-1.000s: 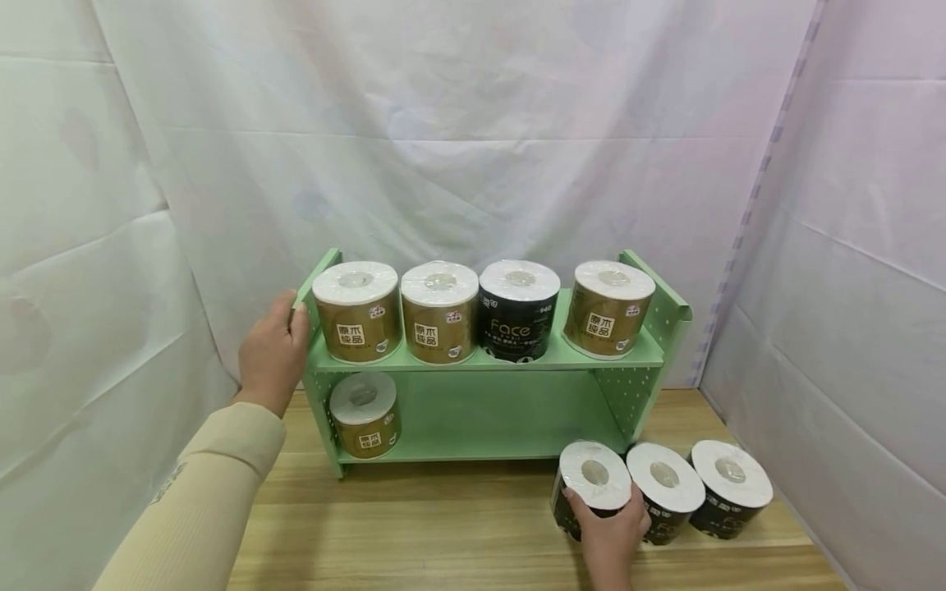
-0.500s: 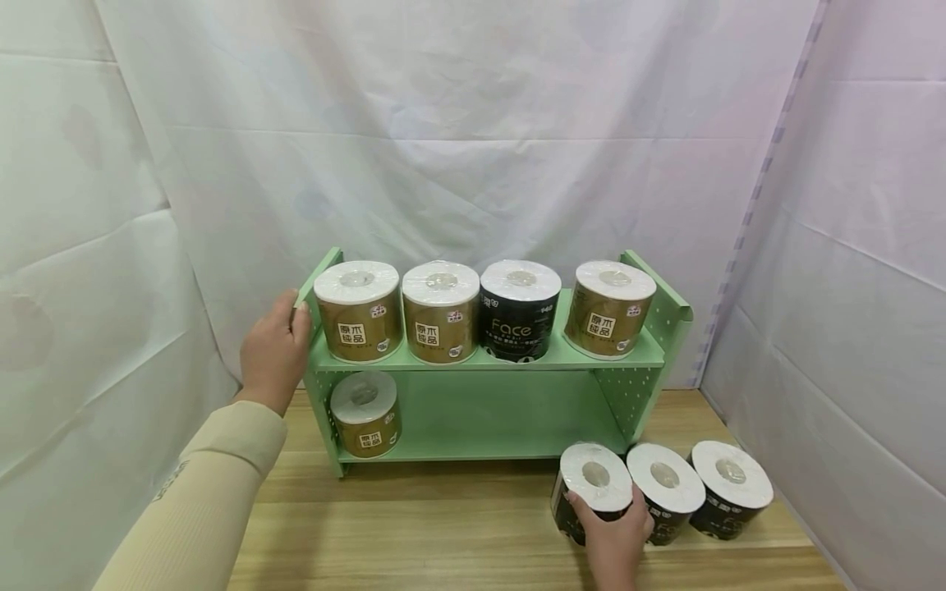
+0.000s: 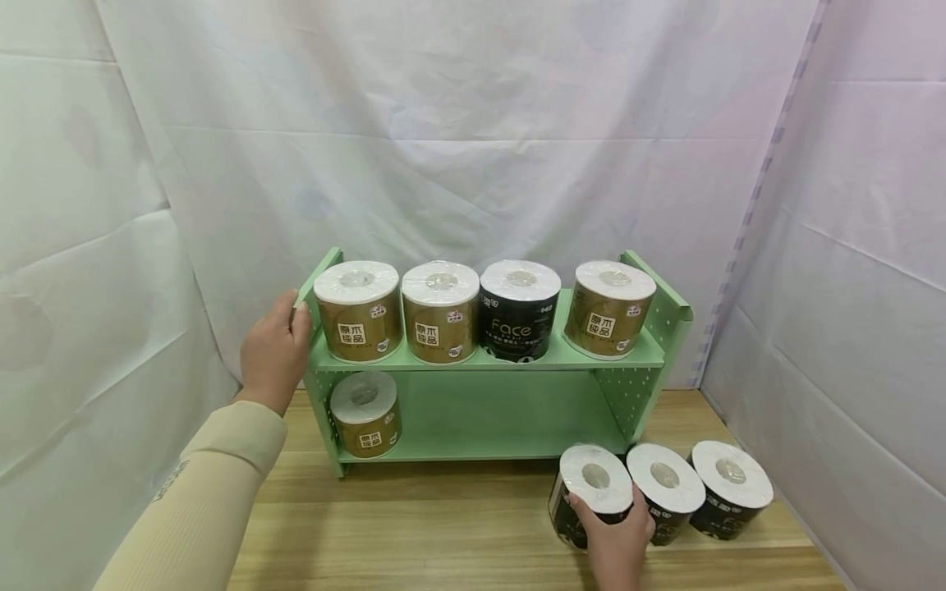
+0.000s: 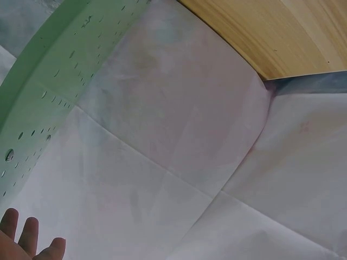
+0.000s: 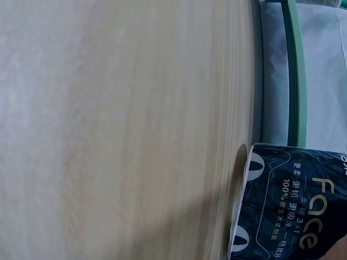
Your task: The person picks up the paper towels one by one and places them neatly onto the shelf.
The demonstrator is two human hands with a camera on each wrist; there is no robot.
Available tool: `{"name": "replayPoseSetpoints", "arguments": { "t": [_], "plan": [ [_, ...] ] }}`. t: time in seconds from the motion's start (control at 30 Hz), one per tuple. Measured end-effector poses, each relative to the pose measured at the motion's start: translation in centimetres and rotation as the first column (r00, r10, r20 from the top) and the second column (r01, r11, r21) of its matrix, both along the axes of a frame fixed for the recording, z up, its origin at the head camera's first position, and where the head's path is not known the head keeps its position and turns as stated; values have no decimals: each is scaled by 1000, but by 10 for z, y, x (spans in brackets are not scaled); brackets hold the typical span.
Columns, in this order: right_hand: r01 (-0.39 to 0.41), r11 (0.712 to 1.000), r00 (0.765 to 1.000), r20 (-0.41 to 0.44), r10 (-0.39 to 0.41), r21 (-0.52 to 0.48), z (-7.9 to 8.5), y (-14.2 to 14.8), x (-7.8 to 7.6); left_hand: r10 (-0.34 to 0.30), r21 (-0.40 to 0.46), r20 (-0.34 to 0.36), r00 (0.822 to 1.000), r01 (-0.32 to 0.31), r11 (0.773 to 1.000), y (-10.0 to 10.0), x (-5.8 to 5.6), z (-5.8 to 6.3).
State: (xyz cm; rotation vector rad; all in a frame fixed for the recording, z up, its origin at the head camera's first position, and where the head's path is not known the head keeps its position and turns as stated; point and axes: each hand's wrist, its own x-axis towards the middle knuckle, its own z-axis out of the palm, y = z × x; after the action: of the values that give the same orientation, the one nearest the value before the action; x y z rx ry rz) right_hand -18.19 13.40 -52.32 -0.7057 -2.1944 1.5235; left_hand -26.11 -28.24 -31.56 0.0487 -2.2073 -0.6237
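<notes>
White cloth (image 3: 473, 123) hangs behind a wooden table (image 3: 414, 525) bearing a green shelf (image 3: 488, 410). With arm (image 3: 199, 501) outstretched, the left hand (image 3: 275, 357) meets the shelf's left edge, though whether its fingers grip or merely touch I cannot tell. Lower, the right hand (image 3: 616, 542) holds a black roll (image 3: 602, 499) between thumb and fingers, beside two other rolls (image 3: 668, 500) near the shelf's right end.

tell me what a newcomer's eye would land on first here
Likely the green shelf mid-view, its upper level lined with three gold rolls and one black roll. Next, at lower right, two more black rolls on the table and a third gripped by the right hand.
</notes>
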Motion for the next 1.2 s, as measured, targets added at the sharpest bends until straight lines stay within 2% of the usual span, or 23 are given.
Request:
{"name": "replayPoseSetpoints", "arguments": {
  "t": [0.47,0.73,1.2],
  "plan": [
    [-7,1000,999,-31,6,-20,7,0,3,0,2,-1,1000,0,1000,0,1,0],
    [-14,1000,1000,-17,14,-18,11,0,5,2,2,2,1000,-2,1000,1,2,1],
    [-59,998,998,-13,59,-3,30,-4,8,0,-1,8,1000,1,1000,1,1,1]
  ]
}}
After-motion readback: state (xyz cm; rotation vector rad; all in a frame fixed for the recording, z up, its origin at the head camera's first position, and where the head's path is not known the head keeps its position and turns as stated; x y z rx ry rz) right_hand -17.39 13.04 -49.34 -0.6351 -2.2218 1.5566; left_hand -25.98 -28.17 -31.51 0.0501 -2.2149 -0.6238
